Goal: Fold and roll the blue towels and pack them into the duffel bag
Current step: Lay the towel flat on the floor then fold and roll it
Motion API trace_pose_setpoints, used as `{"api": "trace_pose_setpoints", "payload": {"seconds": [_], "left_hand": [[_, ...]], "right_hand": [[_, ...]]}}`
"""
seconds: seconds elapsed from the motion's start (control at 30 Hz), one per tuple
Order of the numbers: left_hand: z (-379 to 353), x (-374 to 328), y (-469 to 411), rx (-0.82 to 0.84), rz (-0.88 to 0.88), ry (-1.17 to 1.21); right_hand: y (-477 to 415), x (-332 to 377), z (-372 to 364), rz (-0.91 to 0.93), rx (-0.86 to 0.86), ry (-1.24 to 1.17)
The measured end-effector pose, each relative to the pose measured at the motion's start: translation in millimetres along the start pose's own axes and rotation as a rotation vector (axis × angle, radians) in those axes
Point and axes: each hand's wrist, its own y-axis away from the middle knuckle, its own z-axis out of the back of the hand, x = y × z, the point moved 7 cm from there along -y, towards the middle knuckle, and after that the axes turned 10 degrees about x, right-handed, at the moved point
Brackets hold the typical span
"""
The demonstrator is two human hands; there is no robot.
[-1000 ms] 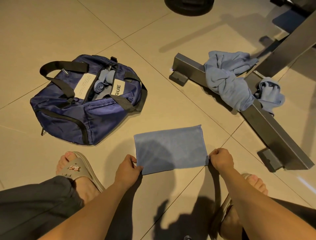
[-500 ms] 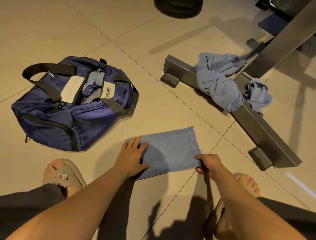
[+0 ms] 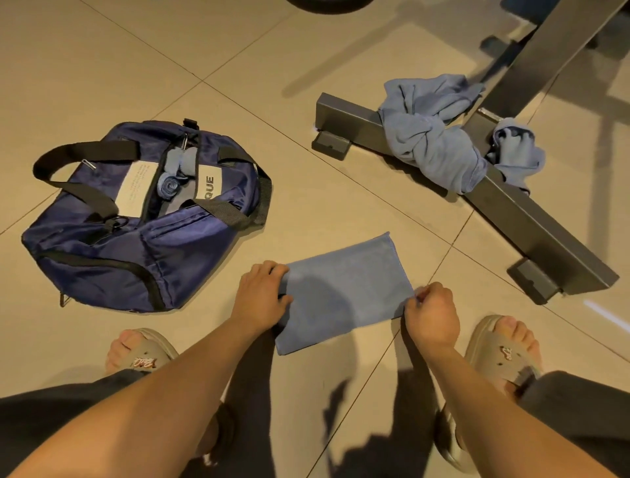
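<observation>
Along the top edge, cut off: a dark round object [image 3: 327,2] shows only its lower rim and cannot be identified.
Bag interior: the navy duffel bag [image 3: 136,245] lies at left of frame with its zip open, and only a narrow slot of the inside shows.
Bag lettering: reads "QUE", with its start hidden by a fold. The small print on the white label [image 3: 134,187] is illegible.
Steel frame: the grey beam [image 3: 531,218] runs from upper centre to the right edge of the frame. Its upright is cut off at upper right.
Towel count, flat: one folded towel [image 3: 344,290] lies on the tiled floor [image 3: 102,51] at lower centre.
Towel count, packed: one rolled towel [image 3: 170,186] sits in the bag opening. More blue cloth [image 3: 179,158] lies just above it, and whether that is a separate towel cannot be told.
Towel count, loose: two crumpled heaps lie on the beam, a large heap [image 3: 433,136] and a small heap [image 3: 518,153]. The number of towels in each cannot be told.
Other counts: one bag with two black handles, two hands, two sandals [image 3: 150,355].
Left hand [image 3: 260,293]: the fingers are curled over the folded towel's left edge with the thumb on top, gripping it.
Right hand [image 3: 431,314]: the fingers are closed and pinch the towel's lower right corner.
</observation>
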Motion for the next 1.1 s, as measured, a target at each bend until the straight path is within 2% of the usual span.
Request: {"api": "trace_pose_setpoints", "payload": {"seconds": [0.17, 0.27, 0.37, 0.47, 0.57, 0.7, 0.93, 1.1], "left_hand": [[6, 3, -23, 0.139, 0.167, 0.026], [4, 11, -28, 0.254, 0.248, 0.008], [-1, 19, -23, 0.293, 0.297, 0.125], [2, 23, -20, 0.316, 0.342, 0.271], [10, 34, -22, 0.308, 0.4, 0.411], [-1, 52, -9, 0.396, 0.499, 0.694], [-2, 61, -1, 0.411, 0.544, 0.856], [1, 64, -2, 0.345, 0.429, 0.861]], "right_hand": [[56, 81, -59, 0.375, 0.252, 0.06], [84, 110, -88, 0.497, 0.352, 0.146], [110, 129, -110, 0.646, 0.453, 0.251], [125, 133, -133, 0.685, 0.553, 0.254], [129, 129, -147, 0.668, 0.42, 0.395], [133, 137, -154, 0.612, 0.323, 0.545], [139, 133, -166, 0.553, 0.267, 0.667], [140, 134, -164, 0.551, 0.256, 0.75]]}}
